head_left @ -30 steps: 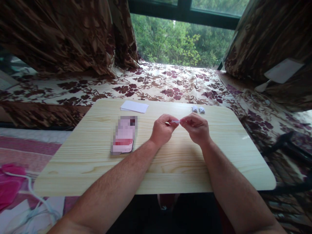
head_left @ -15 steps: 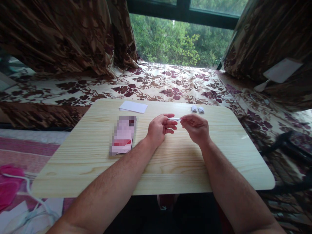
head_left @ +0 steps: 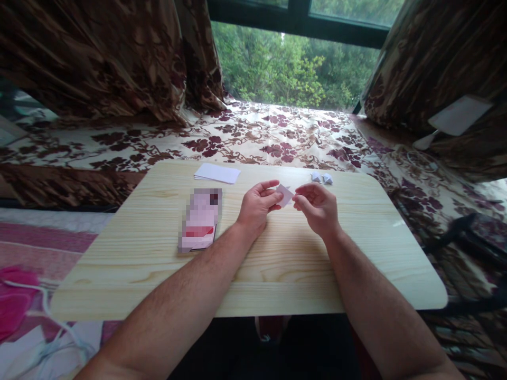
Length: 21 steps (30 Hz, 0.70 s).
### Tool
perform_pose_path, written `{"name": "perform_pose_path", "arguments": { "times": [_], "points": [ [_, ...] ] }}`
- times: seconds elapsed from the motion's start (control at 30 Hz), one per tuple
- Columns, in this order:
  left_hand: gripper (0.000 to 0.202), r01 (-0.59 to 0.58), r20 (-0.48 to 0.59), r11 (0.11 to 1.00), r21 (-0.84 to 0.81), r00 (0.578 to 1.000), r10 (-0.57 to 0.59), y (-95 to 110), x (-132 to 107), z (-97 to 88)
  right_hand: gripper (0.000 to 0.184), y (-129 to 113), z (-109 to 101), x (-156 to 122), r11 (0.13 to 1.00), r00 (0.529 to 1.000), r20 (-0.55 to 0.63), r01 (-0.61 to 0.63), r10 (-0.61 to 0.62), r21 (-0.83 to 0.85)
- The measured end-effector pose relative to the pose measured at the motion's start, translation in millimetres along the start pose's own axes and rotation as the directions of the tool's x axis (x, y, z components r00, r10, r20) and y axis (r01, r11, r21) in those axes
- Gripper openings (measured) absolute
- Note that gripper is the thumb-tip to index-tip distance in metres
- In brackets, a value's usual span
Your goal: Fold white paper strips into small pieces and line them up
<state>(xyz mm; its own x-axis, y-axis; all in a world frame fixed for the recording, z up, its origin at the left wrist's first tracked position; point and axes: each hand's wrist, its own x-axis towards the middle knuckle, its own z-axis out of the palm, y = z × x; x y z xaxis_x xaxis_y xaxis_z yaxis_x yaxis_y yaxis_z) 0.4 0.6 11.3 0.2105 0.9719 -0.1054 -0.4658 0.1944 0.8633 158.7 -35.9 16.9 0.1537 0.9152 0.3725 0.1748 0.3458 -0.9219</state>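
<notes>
The left hand (head_left: 254,207) is pinching a small, white, folded-paper square (head_left: 286,195) in its fingers above the pale wood-grain table (head_left: 285,274); at three o'clock, the right hand (head_left: 320,207) is holding its fingers bunched by the corner, gripping or not, I can't tell.

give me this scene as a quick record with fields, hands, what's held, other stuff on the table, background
left hand: holds small folded paper between thumb and fingers
right hand: fingers at the paper's right corner, grip unclear
table: pale, wood-grained
far left of table: white paper stack
nearer, left of hands: phone, image pixelated
beyond right hand: two small folded paper shapes, side by side
background: window between patterned curtains
</notes>
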Motion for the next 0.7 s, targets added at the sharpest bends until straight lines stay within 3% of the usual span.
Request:
{"name": "perform_pose_path", "arguments": {
  "times": [0.17,0.33,0.53,0.7],
  "points": [
    [0.045,-0.042,0.006,0.997,-0.060,0.999,0.043,-0.4,-1.3,2.2,0.025,-0.7,2.3,-0.1,0.997,0.996,0.057,-0.070,0.072,-0.032],
    [0.039,-0.059,0.003,0.994,-0.090,0.998,0.059,-2.3,-2.2,4.1,0.016,-0.1,5.8,-1.1,0.997,0.996,0.074,-0.054,0.058,-0.062],
    [0.032,-0.134,0.058,0.990,0.046,0.990,0.131,-4.8,-0.9,2.7,0.007,-0.2,1.7,2.9,0.997,0.996,0.029,-0.079,0.079,0.004],
    [0.025,-0.240,0.088,0.953,0.184,0.970,0.227,-3.4,-0.7,0.7,0.008,0.6,-2.2,4.5,0.999,0.995,0.082,-0.054,0.054,-0.006]
  ]
}}
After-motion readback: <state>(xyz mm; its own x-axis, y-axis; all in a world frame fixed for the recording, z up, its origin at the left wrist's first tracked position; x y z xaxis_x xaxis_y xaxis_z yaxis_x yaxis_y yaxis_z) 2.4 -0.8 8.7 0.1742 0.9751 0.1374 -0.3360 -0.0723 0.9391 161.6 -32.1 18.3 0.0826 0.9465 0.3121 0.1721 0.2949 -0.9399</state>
